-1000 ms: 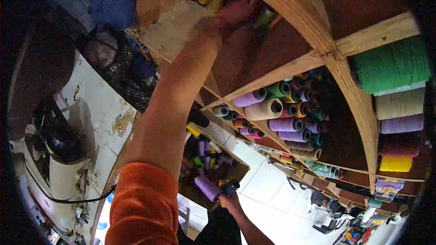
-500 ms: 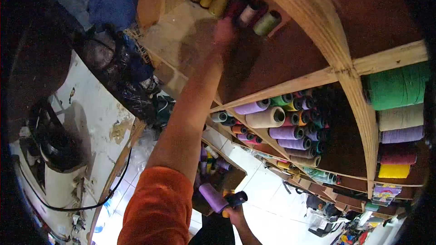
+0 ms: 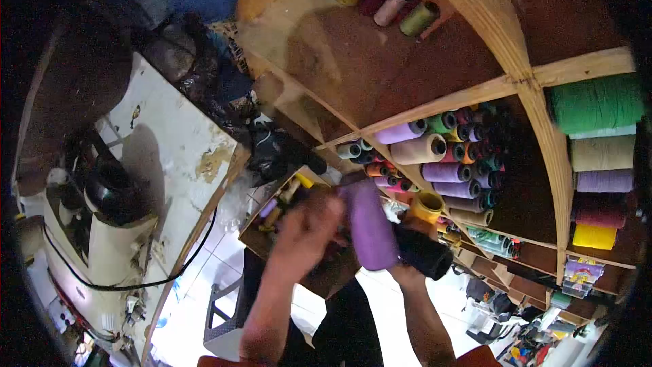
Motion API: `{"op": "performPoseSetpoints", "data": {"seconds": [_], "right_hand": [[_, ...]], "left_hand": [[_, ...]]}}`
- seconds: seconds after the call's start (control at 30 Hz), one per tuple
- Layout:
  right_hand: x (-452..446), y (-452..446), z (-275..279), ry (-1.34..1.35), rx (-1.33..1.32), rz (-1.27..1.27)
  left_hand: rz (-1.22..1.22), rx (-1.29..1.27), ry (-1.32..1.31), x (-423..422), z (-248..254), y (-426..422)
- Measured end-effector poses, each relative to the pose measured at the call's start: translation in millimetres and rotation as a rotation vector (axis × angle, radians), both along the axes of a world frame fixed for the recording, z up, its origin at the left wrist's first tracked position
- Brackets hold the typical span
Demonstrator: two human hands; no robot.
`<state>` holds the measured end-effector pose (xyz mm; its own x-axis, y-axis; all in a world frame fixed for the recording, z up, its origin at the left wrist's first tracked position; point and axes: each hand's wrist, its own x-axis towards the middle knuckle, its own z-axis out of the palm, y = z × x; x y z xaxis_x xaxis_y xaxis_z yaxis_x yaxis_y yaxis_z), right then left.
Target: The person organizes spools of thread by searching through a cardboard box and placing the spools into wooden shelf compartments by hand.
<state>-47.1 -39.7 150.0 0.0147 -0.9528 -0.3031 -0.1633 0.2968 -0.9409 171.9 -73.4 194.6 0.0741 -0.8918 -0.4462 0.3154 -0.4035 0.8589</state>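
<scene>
My right hand [image 3: 407,276] holds several thread cones together: a purple cone [image 3: 372,231], a black cone [image 3: 424,251] and a yellow cone [image 3: 426,208]. Just left of the purple cone is my left hand [image 3: 303,234], its fingers smeared by motion; whether it touches the cone or holds anything I cannot tell. Below both hands sits a brown box [image 3: 341,278] with several cones inside, among them a yellow one [image 3: 303,181] and a light purple one [image 3: 269,207].
A row of thread cones [image 3: 391,8] stands on the upper wooden shelf. More cones [image 3: 445,172] lie stacked in the compartment below, and large ones [image 3: 601,103] fill the right side. To the left, a sewing machine [image 3: 119,231] sits on a worn white table [image 3: 180,143].
My left hand has come down from the row of cones on the upper shelf to beside the purple cone. My right hand has risen with its cones. The view has shifted slightly.
</scene>
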Motion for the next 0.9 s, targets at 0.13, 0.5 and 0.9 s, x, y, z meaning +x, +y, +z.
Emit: {"op": "performPoseSetpoints", "data": {"seconds": [0.13, 0.5, 0.9], "right_hand": [[32.4, -18.9, 11.8, 0.043, -0.206, 0.125], [-3.9, 22.2, -5.4, 0.223, 0.045, 0.075], [-20.0, 47.3, 1.5, 0.145, 0.28, 0.036]], "left_hand": [[-0.06, -0.137, 0.062, -1.1, 4.9, 8.1], [0.261, -0.741, -0.615, -36.8, -75.4, -262.9], [0.161, -0.549, -0.981, -97.0, -110.1, -340.4]]}}
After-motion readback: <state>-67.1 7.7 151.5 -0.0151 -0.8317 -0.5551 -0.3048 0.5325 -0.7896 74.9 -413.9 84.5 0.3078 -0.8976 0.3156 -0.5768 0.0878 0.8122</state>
